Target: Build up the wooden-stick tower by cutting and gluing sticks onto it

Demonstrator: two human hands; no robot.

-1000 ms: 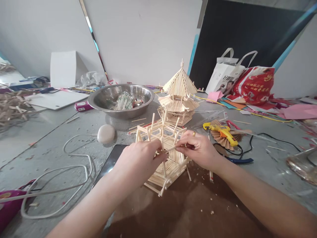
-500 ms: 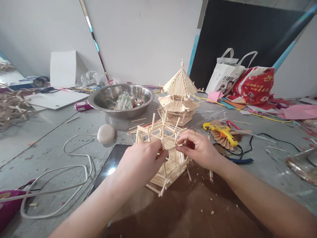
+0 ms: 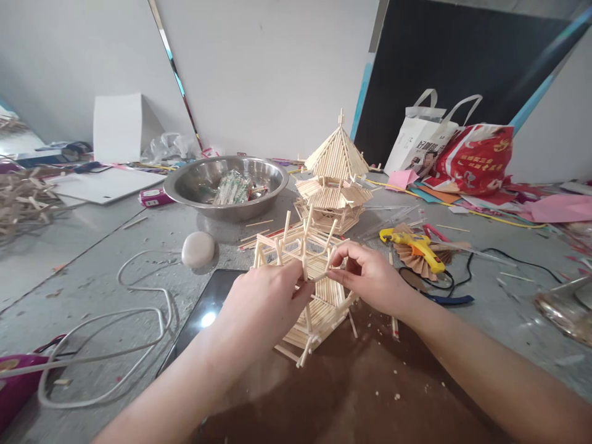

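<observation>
A many-sided frame of pale wooden sticks (image 3: pixel 303 333) stands on a brown board (image 3: pixel 342 394), with thin posts rising from it. Between my two hands a short wooden stick (image 3: pixel 319 277) lies across the near side of the frame. My left hand (image 3: pixel 272 296) is closed, its thumb and fingers pinching the stick's left end beside an upright post. With thumb and forefinger, my right hand (image 3: pixel 365 271) pinches the right end. Behind the frame stands a tiered stick pagoda (image 3: pixel 337 154) with a pointed roof.
A steel basin (image 3: pixel 185 197) with plastic packets stands at the back left. To the right lies a yellow glue gun (image 3: pixel 419 246) with a black cord. A white cable (image 3: pixel 161 308), a rounded white object (image 3: pixel 198 249) and a dark glossy slab (image 3: pixel 213 302) lie left. Bags (image 3: pixel 476 157) stand back right.
My right hand has shifted very slightly to the left along the stick. My left hand stays nearly still, and the frame keeps its place.
</observation>
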